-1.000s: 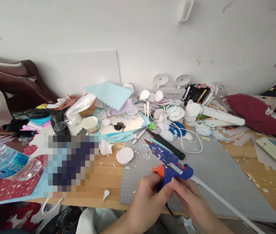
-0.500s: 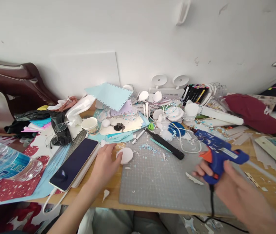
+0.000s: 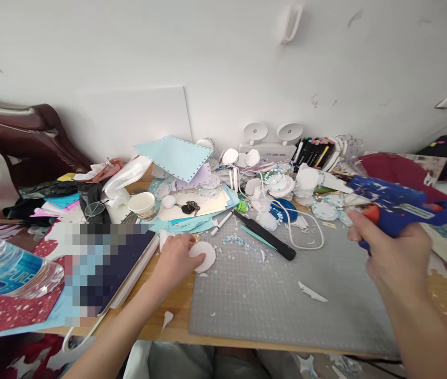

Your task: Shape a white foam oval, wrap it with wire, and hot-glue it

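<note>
At the left edge of the grey cutting mat, my left hand (image 3: 178,258) has its thumb over the near left edge of a round white disc (image 3: 204,257). Its curled fingers lie along the disc's left side, partly hiding it. A small white piece (image 3: 164,238) shows just behind those fingers. My right hand (image 3: 395,252) is wrapped around the handle of a blue glue gun (image 3: 393,202) with an orange trigger, raised over the right part of the table. The gun's nozzle points left. Blue and white bits (image 3: 239,242) are scattered on the mat.
A black-handled tool (image 3: 266,237) and a white cable (image 3: 322,231) lie on the cutting mat (image 3: 263,310), with a white scrap (image 3: 311,291) nearer. Left are a paper cup (image 3: 142,205), a phone (image 3: 129,263) and a water bottle (image 3: 14,268). White decorations and markers (image 3: 314,152) crowd the back.
My right hand has raised the glue gun and moved it to the right, away from the mat's middle. My left thumb has come further over the white disc.
</note>
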Action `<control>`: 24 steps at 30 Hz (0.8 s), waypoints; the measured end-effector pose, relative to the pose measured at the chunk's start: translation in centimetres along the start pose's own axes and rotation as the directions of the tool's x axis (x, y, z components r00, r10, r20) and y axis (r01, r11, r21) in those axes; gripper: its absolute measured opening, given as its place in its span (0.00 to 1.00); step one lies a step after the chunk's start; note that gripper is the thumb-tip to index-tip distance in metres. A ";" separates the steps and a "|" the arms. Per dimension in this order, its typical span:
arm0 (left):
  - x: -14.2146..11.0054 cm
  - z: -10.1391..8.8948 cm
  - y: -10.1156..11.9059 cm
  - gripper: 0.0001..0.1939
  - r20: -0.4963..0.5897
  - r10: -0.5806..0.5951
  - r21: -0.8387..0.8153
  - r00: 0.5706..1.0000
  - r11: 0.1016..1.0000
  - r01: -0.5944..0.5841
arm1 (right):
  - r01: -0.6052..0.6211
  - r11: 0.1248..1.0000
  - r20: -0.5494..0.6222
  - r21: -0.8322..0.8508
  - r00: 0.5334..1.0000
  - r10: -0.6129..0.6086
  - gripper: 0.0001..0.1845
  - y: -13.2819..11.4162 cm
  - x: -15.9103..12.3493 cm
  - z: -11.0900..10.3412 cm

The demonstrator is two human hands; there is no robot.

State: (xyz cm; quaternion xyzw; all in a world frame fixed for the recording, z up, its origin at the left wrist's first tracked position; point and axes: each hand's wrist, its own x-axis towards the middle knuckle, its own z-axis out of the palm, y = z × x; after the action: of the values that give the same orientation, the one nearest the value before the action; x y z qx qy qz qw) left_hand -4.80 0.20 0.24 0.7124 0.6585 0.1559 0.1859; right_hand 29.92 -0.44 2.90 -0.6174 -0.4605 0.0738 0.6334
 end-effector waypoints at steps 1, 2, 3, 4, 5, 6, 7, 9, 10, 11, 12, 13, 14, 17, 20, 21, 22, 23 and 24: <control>0.0 0.0 0.2 0.09 0.004 0.000 -0.023 1.000 1.000 0.000 | -0.044 0.998 -0.025 0.055 0.999 0.046 0.17 -0.3 0.1 1.1; 0.1 0.0 0.4 0.06 0.008 0.000 -0.051 1.000 0.999 0.000 | -0.077 0.993 -0.033 0.094 0.996 0.080 0.17 -0.6 0.0 2.1; 0.1 0.0 0.6 0.04 0.013 -0.002 -0.084 1.000 0.996 0.003 | -0.103 0.987 -0.026 0.123 0.994 0.107 0.17 -0.9 -0.1 3.1; 0.1 0.1 0.8 0.04 0.018 -0.008 -0.123 1.000 0.992 0.010 | -0.123 0.983 -0.005 0.137 0.992 0.125 0.16 -1.2 -0.3 4.0; 0.2 0.2 1.0 0.04 0.025 -0.017 -0.166 1.000 0.986 0.021 | -0.137 0.980 0.018 0.145 0.991 0.136 0.16 -1.4 -0.6 4.8; 0.3 0.2 1.3 0.05 0.033 -0.027 -0.213 0.999 0.977 0.033 | -0.148 0.977 0.040 0.152 0.989 0.144 0.16 -1.4 -1.0 5.5; 0.5 0.3 1.5 0.05 0.043 -0.037 -0.263 0.998 0.964 0.048 | -0.158 0.975 0.062 0.156 0.987 0.150 0.16 -1.4 -1.3 6.0; 1.0 0.5 2.0 0.08 0.073 -0.051 -0.374 0.996 0.924 0.075 | -0.176 0.971 0.103 0.160 0.982 0.161 0.16 -1.1 -2.1 6.6; 1.4 0.6 2.2 0.09 0.100 -0.051 -0.438 0.994 0.894 0.090 | -0.189 0.969 0.126 0.159 0.977 0.170 0.16 -0.8 -2.5 6.8; 1.8 0.7 2.5 0.09 0.138 -0.046 -0.505 0.989 0.856 0.110 | -0.206 0.966 0.149 0.158 0.972 0.183 0.17 -0.6 -2.9 6.8; 2.2 0.7 2.7 0.10 0.185 -0.036 -0.572 0.982 0.809 0.137 | -0.230 0.960 0.173 0.160 0.964 0.202 0.17 -0.4 -3.2 6.9; 2.6 0.8 2.9 0.11 0.237 -0.020 -0.633 0.971 0.755 0.170 | -0.260 0.951 0.201 0.166 0.953 0.226 0.18 -0.2 -3.5 6.8; 3.0 0.8 3.1 0.12 0.287 -0.004 -0.682 0.958 0.701 0.207 | -0.294 0.940 0.231 0.173 0.940 0.251 0.19 -0.1 -3.7 6.8; 3.9 1.1 3.2 0.16 0.424 0.048 -0.779 0.904 0.529 0.337 | -0.364 0.912 0.300 0.188 0.906 0.300 0.18 -0.1 -4.2 6.9; 4.3 1.2 2.9 0.17 0.573 0.164 -0.819 0.803 0.137 0.557 | -0.398 0.896 0.358 0.197 0.880 0.312 0.15 -0.3 -4.5 7.1; 4.3 1.2 2.8 0.18 0.602 0.214 -0.786 0.769 -0.009 0.618 | -0.413 0.887 0.380 0.204 0.869 0.317 0.15 -0.4 -4.6 7.2; 4.3 1.2 2.7 0.19 0.617 0.254 -0.742 0.745 -0.128 0.658 | -0.429 0.878 0.401 0.213 0.858 0.322 0.14 -0.5 -4.7 7.2; 4.2 1.1 2.6 0.21 0.623 0.279 -0.705 0.731 -0.205 0.679 | -0.443 0.870 0.417 0.218 0.848 0.327 0.14 -0.6 -4.8 7.3; 4.1 1.1 2.6 0.23 0.625 0.295 -0.674 0.723 -0.263 0.690 | -0.452 0.865 0.431 0.217 0.840 0.330 0.13 -0.6 -4.9 7.3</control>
State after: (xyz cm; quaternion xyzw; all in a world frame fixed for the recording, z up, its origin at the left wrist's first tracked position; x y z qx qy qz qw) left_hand -1.65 4.09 0.40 0.1483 0.2969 0.3254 0.8854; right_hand 21.96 1.36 -0.36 -0.5656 -0.4192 0.3924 0.5920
